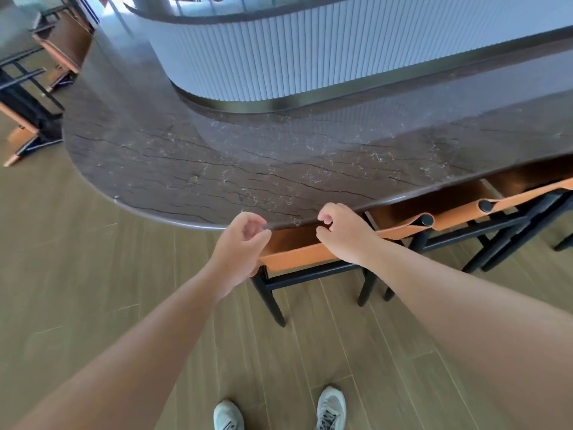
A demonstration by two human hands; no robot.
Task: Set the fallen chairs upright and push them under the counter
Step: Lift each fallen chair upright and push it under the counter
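An upright chair (297, 256) with an orange leather back and black legs stands tucked under the dark marble counter (217, 162), right in front of me. My left hand (238, 243) hovers over the left end of its back, fingers loosely curled and holding nothing. My right hand (344, 234) lies over the right part of the back, its fingers loosely curled above the counter's edge and gripping nothing. Two fallen chairs lie on the floor at the far left, one (28, 119) nearer and one (62, 48) farther.
Two more upright chairs (449, 217) (527, 193) stand under the counter to the right. A white ribbed bar front (279, 63) rises behind the counter. Wooden floor (93, 274) spreads to the left and behind me, with my shoes (228, 415) at the bottom.
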